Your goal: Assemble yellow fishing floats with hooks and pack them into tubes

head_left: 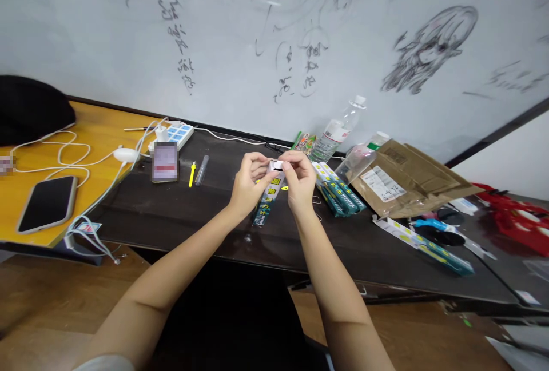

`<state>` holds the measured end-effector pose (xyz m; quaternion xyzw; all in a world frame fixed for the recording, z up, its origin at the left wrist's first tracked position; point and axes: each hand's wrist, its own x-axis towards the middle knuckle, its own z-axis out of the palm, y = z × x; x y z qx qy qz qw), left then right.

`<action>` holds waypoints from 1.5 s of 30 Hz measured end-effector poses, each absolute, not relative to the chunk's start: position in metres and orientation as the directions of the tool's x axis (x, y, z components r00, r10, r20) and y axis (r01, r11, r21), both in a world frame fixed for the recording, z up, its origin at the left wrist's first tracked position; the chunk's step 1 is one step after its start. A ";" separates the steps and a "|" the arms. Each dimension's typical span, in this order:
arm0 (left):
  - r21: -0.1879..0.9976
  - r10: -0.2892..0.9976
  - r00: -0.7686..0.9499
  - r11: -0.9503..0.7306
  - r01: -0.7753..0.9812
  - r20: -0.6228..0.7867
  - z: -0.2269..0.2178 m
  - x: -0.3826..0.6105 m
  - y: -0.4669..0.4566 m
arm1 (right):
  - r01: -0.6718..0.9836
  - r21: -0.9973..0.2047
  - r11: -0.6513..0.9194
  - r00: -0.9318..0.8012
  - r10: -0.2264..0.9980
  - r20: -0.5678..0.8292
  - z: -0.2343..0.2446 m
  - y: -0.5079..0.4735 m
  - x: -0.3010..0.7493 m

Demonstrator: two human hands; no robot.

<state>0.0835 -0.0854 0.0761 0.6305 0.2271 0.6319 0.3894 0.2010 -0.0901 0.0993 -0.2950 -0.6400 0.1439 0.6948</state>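
Observation:
A long, narrow white and teal cardboard box (269,198) with yellow lettering is in front of me over the dark table. Its top end points away from me, and a white flap shows there. My left hand (252,183) grips the left side of that end, its thumb on the box. On the right, my right hand (299,179) pinches the same end at the flap with thumb and fingers. The inside of the box is hidden. A small yellow piece (285,188) lies beside my right hand. To the left are a yellow plastic stick (192,174) and a clear tube (202,170).
Similar boxes (338,191) lie to the right, and another box (429,245) is further right. Behind them are a water bottle (334,134) and a brown paper bag (403,174). A phone (47,204), cables and a power strip (180,134) are at the left.

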 end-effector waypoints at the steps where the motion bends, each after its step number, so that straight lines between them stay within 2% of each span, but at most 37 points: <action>1: 0.778 0.779 0.100 -0.590 -0.216 0.619 0.076 0.084 -0.085 | 0.162 -0.589 0.792 0.135 0.573 0.808 0.098 -0.090 0.202; 10: 0.781 0.797 0.079 -0.561 -0.274 0.599 0.076 0.084 -0.084 | 0.193 -0.565 0.802 0.081 0.561 0.824 0.095 -0.091 0.207; 22: 0.753 0.751 0.107 -0.623 -0.213 0.651 0.066 0.085 -0.075 | 0.254 -0.562 0.787 0.072 0.564 0.822 0.076 -0.093 0.210; 26: 0.779 0.746 0.243 -0.622 -0.075 0.620 0.031 0.076 -0.067 | 0.226 -0.653 0.723 0.050 0.660 0.749 0.059 -0.079 0.217; 30: 0.772 0.714 0.552 -0.608 0.185 0.430 -0.004 0.059 -0.068 | 0.179 -0.704 0.688 0.029 0.711 0.702 0.049 -0.061 0.228; 33: 0.711 0.668 0.654 -0.647 0.275 0.355 -0.015 0.050 -0.068 | 0.153 -0.714 0.684 0.050 0.716 0.697 0.043 -0.044 0.239; 36: 0.667 0.652 0.693 -0.668 0.330 0.309 -0.019 0.048 -0.064 | 0.121 -0.755 0.644 0.140 0.742 0.655 0.030 -0.027 0.250; 41: 0.648 0.665 0.688 -0.666 0.371 0.290 -0.025 0.052 -0.060 | 0.006 -0.848 0.530 0.307 0.806 0.506 0.006 -0.013 0.254; 43: 0.651 0.671 0.681 -0.661 0.372 0.292 -0.026 0.053 -0.059 | -0.054 -0.868 0.494 0.330 0.829 0.451 0.000 -0.013 0.246; 45: 0.683 0.695 0.657 -0.633 0.365 0.293 -0.027 0.055 -0.059 | -0.094 -0.880 0.465 0.282 0.860 0.424 -0.006 -0.017 0.235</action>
